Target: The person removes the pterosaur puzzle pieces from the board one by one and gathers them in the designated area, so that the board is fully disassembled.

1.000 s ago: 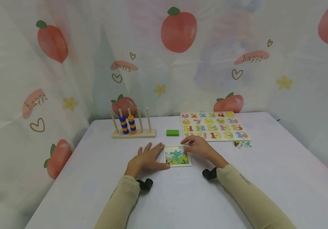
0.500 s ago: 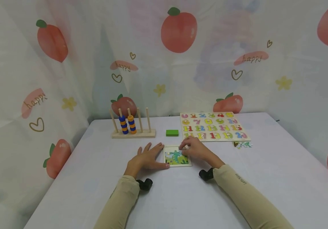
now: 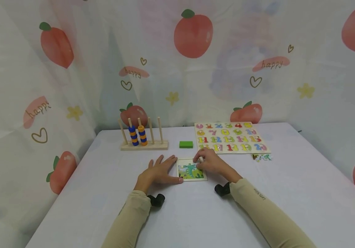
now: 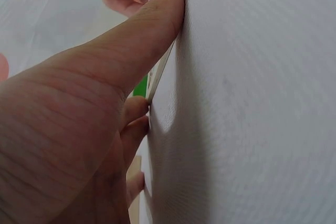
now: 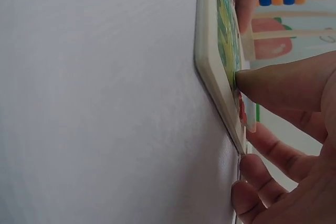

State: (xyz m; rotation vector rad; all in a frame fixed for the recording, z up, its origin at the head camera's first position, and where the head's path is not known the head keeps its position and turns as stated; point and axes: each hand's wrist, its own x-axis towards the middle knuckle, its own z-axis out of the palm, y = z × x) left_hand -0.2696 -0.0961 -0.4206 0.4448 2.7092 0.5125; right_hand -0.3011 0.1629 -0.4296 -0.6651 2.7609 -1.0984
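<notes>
In the head view a small square jigsaw puzzle (image 3: pixel 191 171) with a green dinosaur picture lies flat in its pale frame. My left hand (image 3: pixel 158 172) rests at its left side, fingers spread; the thumb touches the frame's near left corner and the index fingertip its far left corner. Over the top right corner, my right hand (image 3: pixel 211 162) has curled fingers. The right wrist view shows its thumb (image 5: pixel 262 85) pressing on the picture, while a small puzzle piece (image 5: pixel 251 116) stands tilted at the fingertips, partly hidden by them.
Behind the puzzle stand a wooden peg rack (image 3: pixel 144 147) with blue and orange beads and a green block (image 3: pixel 186 144). A number board (image 3: pixel 233 137) lies at the back right, with loose puzzle pieces (image 3: pixel 262 157) by its near edge. A patterned curtain (image 3: pixel 177 79) hangs behind the table.
My right hand has shifted slightly left over the puzzle's top right corner, its fingers drawing in on a piece there. The left hand stays in place.
</notes>
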